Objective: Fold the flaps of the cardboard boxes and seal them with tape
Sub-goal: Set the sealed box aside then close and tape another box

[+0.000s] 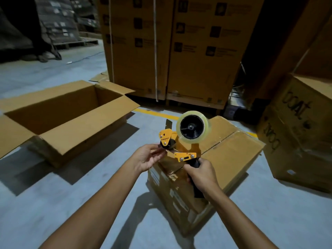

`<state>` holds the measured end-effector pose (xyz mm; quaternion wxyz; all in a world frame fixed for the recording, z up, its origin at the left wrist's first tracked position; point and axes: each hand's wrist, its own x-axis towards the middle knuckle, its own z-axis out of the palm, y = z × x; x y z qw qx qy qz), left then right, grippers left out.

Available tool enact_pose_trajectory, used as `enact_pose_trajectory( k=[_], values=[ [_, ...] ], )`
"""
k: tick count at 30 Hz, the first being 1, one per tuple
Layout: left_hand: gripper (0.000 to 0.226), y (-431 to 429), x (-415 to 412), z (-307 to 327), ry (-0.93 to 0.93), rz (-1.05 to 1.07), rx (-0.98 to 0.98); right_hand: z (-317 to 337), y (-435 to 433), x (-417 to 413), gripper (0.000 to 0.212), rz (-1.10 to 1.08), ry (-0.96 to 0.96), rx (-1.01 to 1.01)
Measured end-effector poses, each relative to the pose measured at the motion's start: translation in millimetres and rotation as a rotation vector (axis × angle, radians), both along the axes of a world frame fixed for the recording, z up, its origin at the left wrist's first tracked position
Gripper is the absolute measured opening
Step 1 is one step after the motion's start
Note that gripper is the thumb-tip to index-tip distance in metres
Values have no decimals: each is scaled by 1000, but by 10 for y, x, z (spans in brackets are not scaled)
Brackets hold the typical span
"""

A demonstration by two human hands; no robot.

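- The right hand [201, 172] is closed round the black handle of the tape dispenser [181, 155], which is held upright above the sealed-looking box.
- The dispenser has an orange frame, and its clear tape roll [191, 141] sits at twelve o'clock of the handle.
- The left hand [147, 157] is at nine o'clock of the dispenser. Its thumb and fingertips pinch the tape end [162, 150] just under the front roller.
- The closed box [231, 155] stands on the floor [71, 203] directly under both hands, its top flaps folded down and meeting in a seam that runs from seven o'clock to one o'clock. Whether tape covers the whole seam I cannot tell; the near end looks glossy.
- The open box [53, 103] lies at ten o'clock of the hands, well apart from the closed one, with all four flaps spread outward and the inside in shadow.
- A yellow line [154, 112] on the floor passes between the two boxes and the stack behind.
- At twelve o'clock stands a tall stack of printed cartons [197, 51], with a pale cord hanging down its face.
- At three o'clock are more cartons [296, 123], with dark hand-drawn lettering on the side.
- At eleven o'clock, far back, wrapped goods on a pallet [59, 20] sit in dim light.
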<state>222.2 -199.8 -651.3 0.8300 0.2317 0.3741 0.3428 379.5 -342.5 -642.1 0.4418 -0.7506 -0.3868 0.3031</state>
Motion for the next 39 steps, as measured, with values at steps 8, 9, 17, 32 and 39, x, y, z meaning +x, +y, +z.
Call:
enact_pose_trajectory(
  k=[8,9,17,32,39],
  values=[
    [34,467,-218,52,616,-229,471,-69,272,-88,14,45,-206,-42],
    [34,534,-233,55,651,-258,506,-83,304,-108,15,49,-225,-47],
    [36,979,-244,-135,818,-279,727,-222,616,-241,19,59,-336,-73],
    [33,1109,-251,-791,768,-336,571,-440,728,-180,16,89,-321,-181],
    [24,894,-148,-825,726,105,789,-315,815,-119,18,166,-192,-232]
  ],
)
